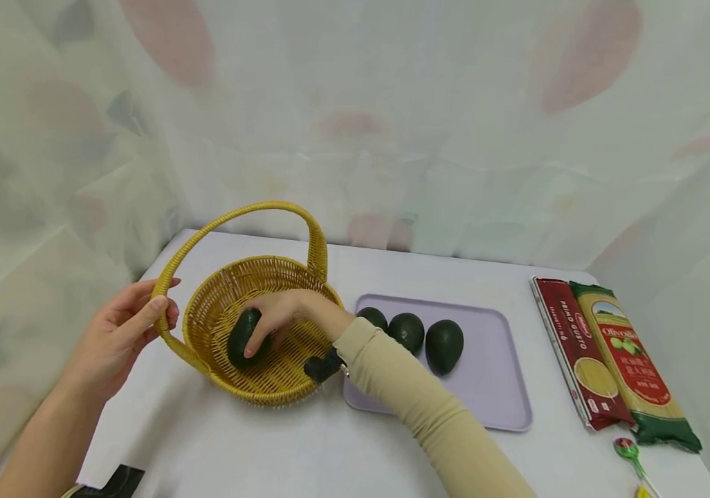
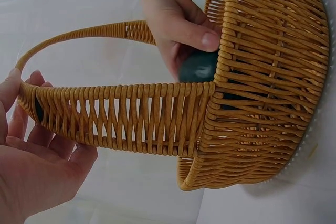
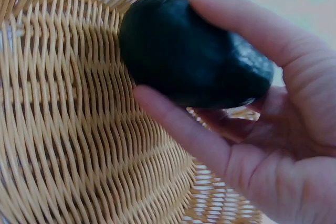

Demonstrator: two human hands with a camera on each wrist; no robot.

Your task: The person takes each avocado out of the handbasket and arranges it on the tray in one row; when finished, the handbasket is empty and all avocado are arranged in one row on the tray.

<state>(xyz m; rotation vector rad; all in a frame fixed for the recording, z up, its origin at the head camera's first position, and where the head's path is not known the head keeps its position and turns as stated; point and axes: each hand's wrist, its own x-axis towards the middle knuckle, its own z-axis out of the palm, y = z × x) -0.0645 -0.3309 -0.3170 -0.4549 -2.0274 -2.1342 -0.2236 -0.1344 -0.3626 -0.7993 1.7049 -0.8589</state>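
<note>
A dark green avocado (image 3: 184, 51) is gripped between the thumb and fingers of my right hand (image 1: 280, 311), inside the yellow woven basket (image 1: 212, 332). In the left wrist view, part of that avocado (image 2: 199, 66) shows just past the basket rim, the rest behind the weave. My left hand (image 1: 124, 328) holds the basket's tall arched handle (image 1: 237, 214) on its left side, thumb in front and fingers behind. Three more avocados (image 1: 445, 346) lie in a row on a lilac tray (image 1: 492, 394) right of the basket, the leftmost partly hidden by my right forearm.
At the right of the white table lie a red spaghetti box (image 1: 579, 353) and a green-ended pasta pack (image 1: 635, 360). A small green-and-red spoon-like item (image 1: 627, 449) is near the front right corner. Patterned curtain (image 1: 430, 124) hangs behind and at the sides.
</note>
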